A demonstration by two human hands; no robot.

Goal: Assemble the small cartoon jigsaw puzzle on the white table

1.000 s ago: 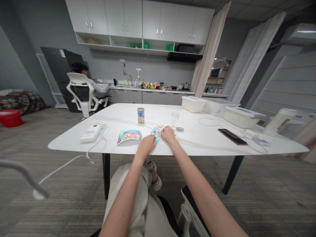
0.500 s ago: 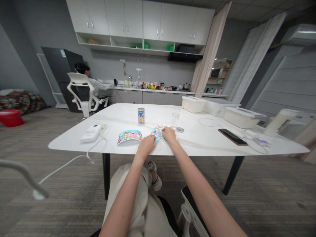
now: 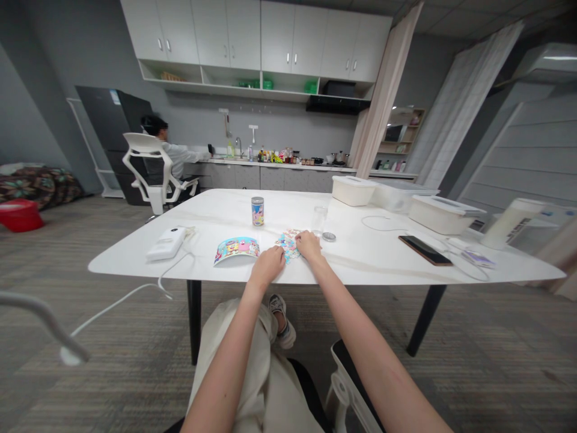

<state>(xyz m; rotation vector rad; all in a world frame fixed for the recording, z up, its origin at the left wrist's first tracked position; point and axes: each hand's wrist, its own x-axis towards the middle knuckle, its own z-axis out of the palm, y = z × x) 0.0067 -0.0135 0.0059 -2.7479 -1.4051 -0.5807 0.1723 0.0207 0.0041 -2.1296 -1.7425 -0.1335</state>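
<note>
Both my hands rest on a small colourful sticker sheet near the front edge of the white table. My left hand lies on its near left corner with fingers curled down. My right hand covers its right side, fingers bent and pressed on the paper. A second, curved cartoon sticker sheet lies just to the left. Behind them stand a small printed jar, an empty clear glass and a round metal lid.
A white power bank with cable lies at the left. A dark phone, white lidded bins and a white cylinder are at the right. A person sits in a white chair by the far kitchen counter.
My hands have barely moved on the sticker sheet. The person at the counter has leaned a little further right.
</note>
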